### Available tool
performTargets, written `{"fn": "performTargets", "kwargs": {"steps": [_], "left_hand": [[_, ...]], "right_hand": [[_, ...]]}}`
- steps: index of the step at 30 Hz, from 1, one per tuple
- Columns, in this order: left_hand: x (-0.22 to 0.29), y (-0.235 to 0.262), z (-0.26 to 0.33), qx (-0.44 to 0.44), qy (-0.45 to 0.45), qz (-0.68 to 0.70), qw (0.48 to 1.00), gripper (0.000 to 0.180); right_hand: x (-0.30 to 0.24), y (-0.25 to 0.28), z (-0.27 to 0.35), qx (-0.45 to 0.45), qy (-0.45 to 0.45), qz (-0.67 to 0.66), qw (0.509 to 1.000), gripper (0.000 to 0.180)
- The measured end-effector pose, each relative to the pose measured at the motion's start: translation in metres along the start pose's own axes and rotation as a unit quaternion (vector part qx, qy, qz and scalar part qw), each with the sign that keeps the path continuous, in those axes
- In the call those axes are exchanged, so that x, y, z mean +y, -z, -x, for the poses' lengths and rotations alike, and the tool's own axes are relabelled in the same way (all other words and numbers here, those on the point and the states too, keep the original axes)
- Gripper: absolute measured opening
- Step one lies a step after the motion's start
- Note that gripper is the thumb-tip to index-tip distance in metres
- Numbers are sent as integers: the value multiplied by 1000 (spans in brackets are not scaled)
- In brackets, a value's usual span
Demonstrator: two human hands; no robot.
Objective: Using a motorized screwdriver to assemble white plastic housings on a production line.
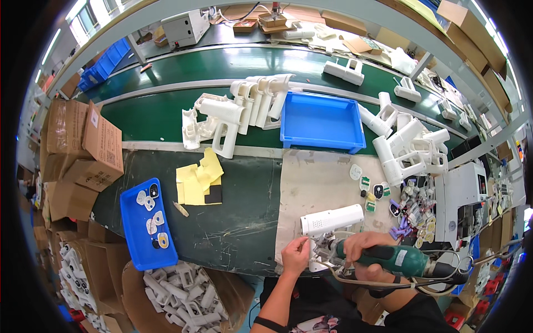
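A white cylindrical plastic housing (332, 218) with a handle lies at the near edge of the beige mat, its handle side toward me. My left hand (296, 256) is closed at the housing's left side, fingertips pinching its edge near the handle. In my right hand (363, 250) is a green corded power screwdriver (391, 258), held level with its nose pointing left at the housing's handle part. Metal and clear small parts show around the tool's nose; its exact contact point is hidden. A cable runs from the tool past my right wrist.
Right of the housing lie small circuit boards (371, 206) and a heap of small parts (413, 208). White housings (402, 150) are piled beyond, beside a blue tray (322, 125). Further left are yellow sheets (200, 177), another blue tray (130, 222) and cardboard boxes (83, 144).
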State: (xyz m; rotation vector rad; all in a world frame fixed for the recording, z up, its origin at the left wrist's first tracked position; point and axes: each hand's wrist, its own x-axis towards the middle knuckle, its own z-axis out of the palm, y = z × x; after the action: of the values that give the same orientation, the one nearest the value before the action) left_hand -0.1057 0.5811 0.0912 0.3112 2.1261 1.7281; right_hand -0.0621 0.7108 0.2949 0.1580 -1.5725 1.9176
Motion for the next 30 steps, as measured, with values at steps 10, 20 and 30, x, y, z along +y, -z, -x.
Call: {"fn": "performTargets", "kwargs": {"steps": [10, 20, 30], "left_hand": [[-19, -2, 6, -82, 239, 251, 934, 13], [-11, -6, 10, -82, 173, 36, 981, 19], [-15, -6, 12, -70, 182, 33, 980, 20]], "right_hand": [[9, 8, 10, 40, -88, -6, 995, 43], [33, 15, 17, -46, -5, 25, 999, 33], [22, 20, 18, -52, -26, 55, 997, 36]]}}
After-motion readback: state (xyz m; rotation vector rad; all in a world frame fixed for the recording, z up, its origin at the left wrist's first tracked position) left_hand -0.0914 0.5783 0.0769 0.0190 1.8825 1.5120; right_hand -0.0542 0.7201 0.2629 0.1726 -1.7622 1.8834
